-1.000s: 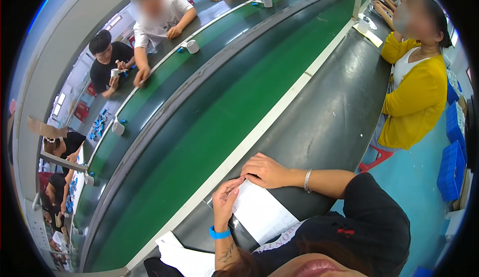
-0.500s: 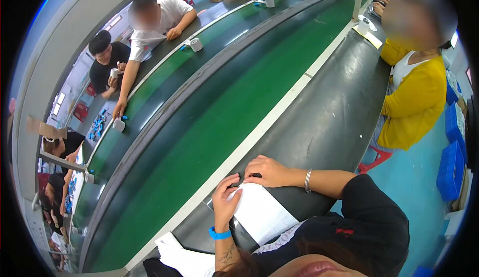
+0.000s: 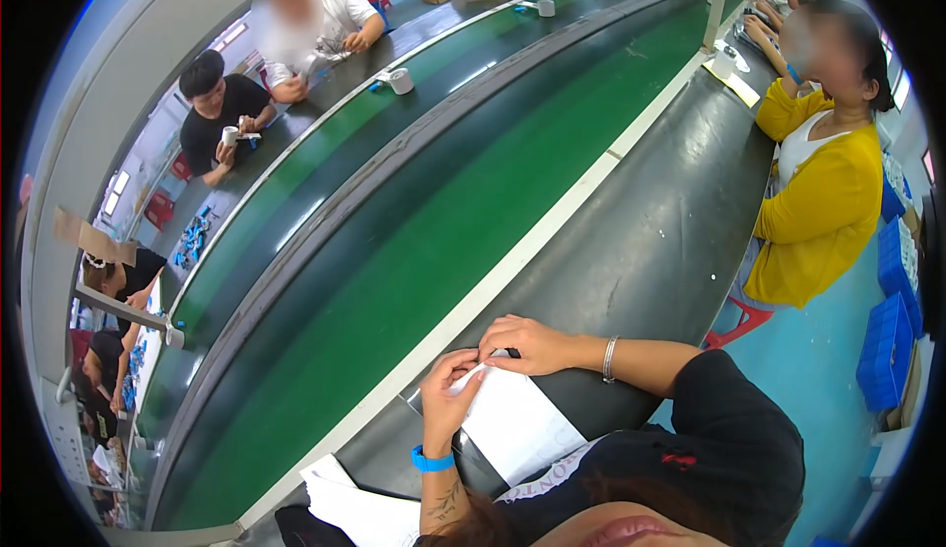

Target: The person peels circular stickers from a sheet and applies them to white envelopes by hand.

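A white paper sheet (image 3: 520,431) lies on the dark bench in front of my torso. My left hand (image 3: 451,391), with a blue band at the wrist, is closed at the sheet's upper left corner, thumb on the paper. Beside it, my right hand (image 3: 524,344), wearing a silver bracelet, has its fingers bent and pressed to the sheet's top edge. The two hands' fingertips nearly meet there. A small dark patch shows under the right fingers; I cannot make out what it is. More white paper (image 3: 360,510) lies on the bench left of my left forearm.
Beyond the dark bench (image 3: 631,241) runs a green conveyor belt (image 3: 434,222) with a pale edge. A white cylindrical part (image 3: 400,81) sits on the far side. A person in a yellow cardigan (image 3: 823,202) sits to the right; blue crates (image 3: 885,350) stand behind. Several people work opposite.
My fingers have drawn slightly closer together at the paper's top edge. Across the belt, the person in white has pulled an arm back, and the white part by that hand is gone from there.
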Motion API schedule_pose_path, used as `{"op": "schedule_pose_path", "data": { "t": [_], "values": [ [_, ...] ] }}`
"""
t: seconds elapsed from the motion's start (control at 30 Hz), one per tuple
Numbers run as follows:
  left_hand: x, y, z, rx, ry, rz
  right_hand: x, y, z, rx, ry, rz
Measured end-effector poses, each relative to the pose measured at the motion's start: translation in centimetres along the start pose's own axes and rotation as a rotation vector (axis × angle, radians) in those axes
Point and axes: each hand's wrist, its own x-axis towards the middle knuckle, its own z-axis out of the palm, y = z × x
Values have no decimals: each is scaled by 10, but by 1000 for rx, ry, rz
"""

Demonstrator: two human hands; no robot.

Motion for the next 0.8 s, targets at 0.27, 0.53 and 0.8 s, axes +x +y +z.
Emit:
{"op": "schedule_pose_path", "data": {
  "t": [0.27, 0.53, 0.8],
  "values": [
    [1, 3, 3, 199, 40, 42, 2, -1, -1, 1, 145, 30],
    [1, 7, 4, 220, 39, -13, 2, 2, -1, -35, 163, -16],
    [2, 5, 5, 320, 62, 76, 1, 0, -4, -37, 70, 71]
  ]
}}
